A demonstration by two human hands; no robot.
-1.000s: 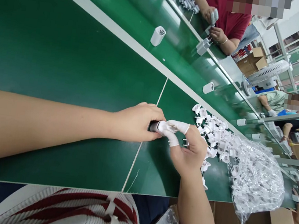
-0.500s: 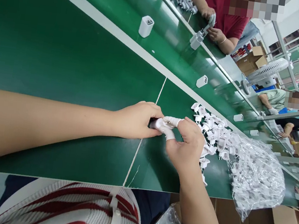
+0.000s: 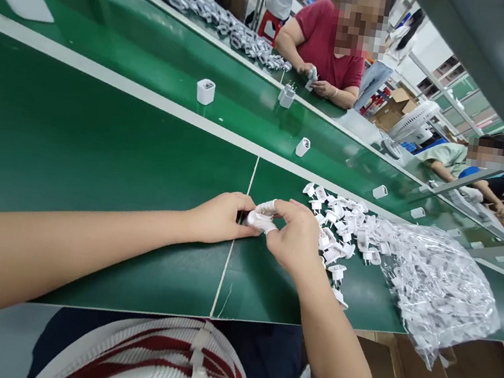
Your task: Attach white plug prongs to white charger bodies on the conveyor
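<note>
Two hands meet over the pale seam point(image 3: 229, 255) that crosses the green bench point(image 3: 98, 148) in front of you. Your left hand point(image 3: 218, 217) sits just left of that seam, fingers curled shut around a small part whose dark end peeks out at the thumb; most of the part is hidden inside your grip, so what it is cannot be told. Your right hand point(image 3: 295, 236) sits just right of the seam, its thumb and forefinger wearing white finger cots point(image 3: 263, 214) and pinching the exposed white end of the same part point(image 3: 256, 219), which lies almost directly above the seam, between both hands and just off the bench surface.

Right of the seam, beyond your right hand, a heap of white plug pieces point(image 3: 345, 227) is spread on the bench, the nearest ones touching the side of that hand. Further right from the seam, the heap runs into a clear plastic bag point(image 3: 435, 290) full of more of the same.

Beyond the seam, on the far side of a pale strip, white charger bodies point(image 3: 205, 91) stand spaced along the shiny green belt point(image 3: 245, 106). Across that belt a co-worker in a red shirt point(image 3: 328, 43) holds a small white piece in both hands point(image 3: 316, 84). More people sit far to the right of the seam.
</note>
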